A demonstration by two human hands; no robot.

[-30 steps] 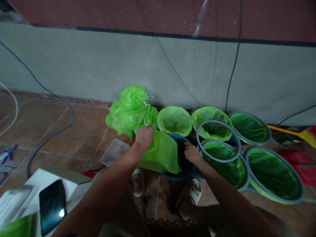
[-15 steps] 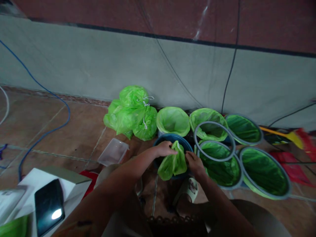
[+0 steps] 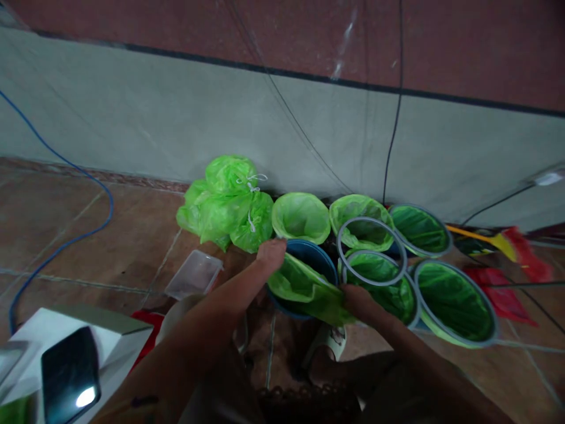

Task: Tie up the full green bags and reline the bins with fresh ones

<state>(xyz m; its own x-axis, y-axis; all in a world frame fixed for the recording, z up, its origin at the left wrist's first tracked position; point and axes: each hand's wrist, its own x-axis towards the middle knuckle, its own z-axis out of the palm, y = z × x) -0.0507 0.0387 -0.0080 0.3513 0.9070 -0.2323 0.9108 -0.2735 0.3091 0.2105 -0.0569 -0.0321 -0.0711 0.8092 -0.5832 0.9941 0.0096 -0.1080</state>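
Note:
A green plastic bag is stretched between my two hands over a blue bin. My left hand is closed on the bag's edge at the bin's left rim. On the other side, my right hand grips the bag near the bin's right side; its fingertips are partly hidden. The bag's mouth is spread open, and its right part hangs outside the rim. Close to my right hand, a loose grey ring lies across a lined bin and the one behind it.
Several tied green bags are piled against the wall. More bins with green liners stand to the right, beside a red dustpan and a yellow-handled broom. At left are a clear plastic container, a phone on a white box, and a blue cable.
My hands have moved apart, and the bunched bag is now pulled open wide between them. The view has shifted slightly to the right.

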